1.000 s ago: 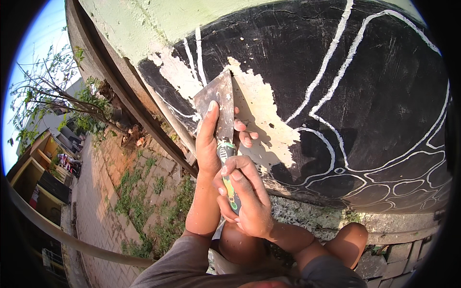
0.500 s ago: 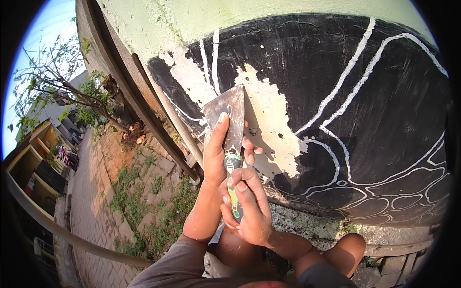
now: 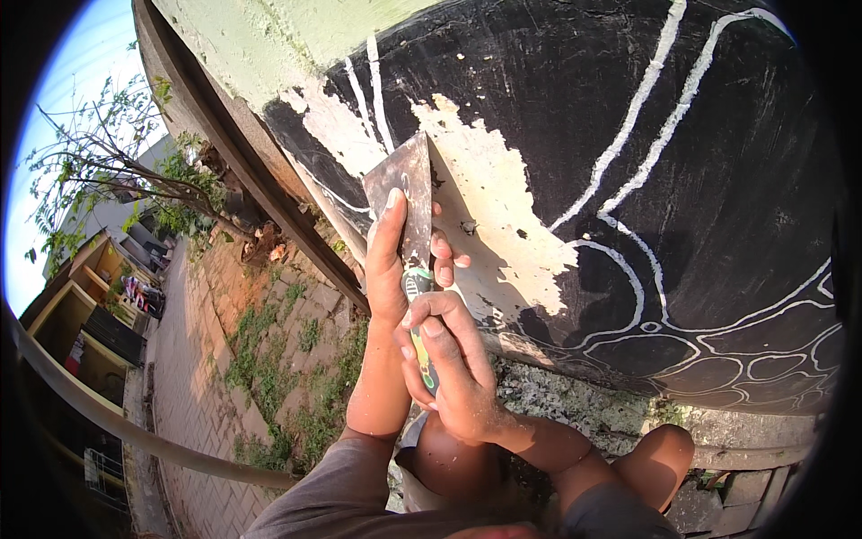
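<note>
Black-painted wall with white line work shows a pale bare patch where paint is off; loose flakes cling along the patch edges, and the person's knees sit close under the wall's base. The scraper lies blade-flat on the patch's left edge: right hand in a closed grip round its green handle, left hand pressing the blade with extended fingers. Outdoors, a weedy brick pavement and trees lie to the left
</note>
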Demonstrator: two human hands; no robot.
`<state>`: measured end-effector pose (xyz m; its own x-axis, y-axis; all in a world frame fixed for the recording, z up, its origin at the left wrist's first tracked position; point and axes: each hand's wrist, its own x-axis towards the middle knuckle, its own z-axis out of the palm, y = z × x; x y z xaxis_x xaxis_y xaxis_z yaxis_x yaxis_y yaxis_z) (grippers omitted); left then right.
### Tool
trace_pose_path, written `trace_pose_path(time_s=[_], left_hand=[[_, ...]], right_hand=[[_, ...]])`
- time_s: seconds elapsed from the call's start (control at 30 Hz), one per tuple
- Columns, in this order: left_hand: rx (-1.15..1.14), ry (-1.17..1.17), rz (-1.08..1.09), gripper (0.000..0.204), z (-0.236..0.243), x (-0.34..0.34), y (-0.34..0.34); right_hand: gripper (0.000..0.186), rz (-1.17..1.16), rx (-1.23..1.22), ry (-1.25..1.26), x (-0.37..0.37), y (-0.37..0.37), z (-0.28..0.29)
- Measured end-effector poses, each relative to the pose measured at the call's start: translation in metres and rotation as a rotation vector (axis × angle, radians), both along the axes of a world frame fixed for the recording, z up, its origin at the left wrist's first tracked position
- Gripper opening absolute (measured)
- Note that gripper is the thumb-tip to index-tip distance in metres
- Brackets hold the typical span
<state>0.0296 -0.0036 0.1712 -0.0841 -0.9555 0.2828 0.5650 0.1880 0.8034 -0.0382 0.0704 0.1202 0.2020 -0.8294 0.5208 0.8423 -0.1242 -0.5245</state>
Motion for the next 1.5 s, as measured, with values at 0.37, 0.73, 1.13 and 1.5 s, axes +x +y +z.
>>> trace_pose_path(time_s=[0.37,0.73,1.13,1.5], left_hand=[[0.129,-0.068,0.046,0.035,-0.018,0.010,-0.008],[0.106,-0.057,0.124,0.038,-0.014,0.008,-0.015],[0.071,0.001,-0.005,0.044,-0.003,0.004,-0.020],[0.052,0.062,0.093,0.034,0.013,0.006,-0.015]], right_hand=[[0.017,-0.112,0.002,0.060,0.023,-0.003,-0.034],[0.017,-0.117,0.027,0.075,0.022,-0.008,-0.029],[0.017,-0.083,0.008,0.076,0.004,-0.009,-0.014],[0.018,0.003,-0.006,0.066,0.001,-0.020,0.014]])
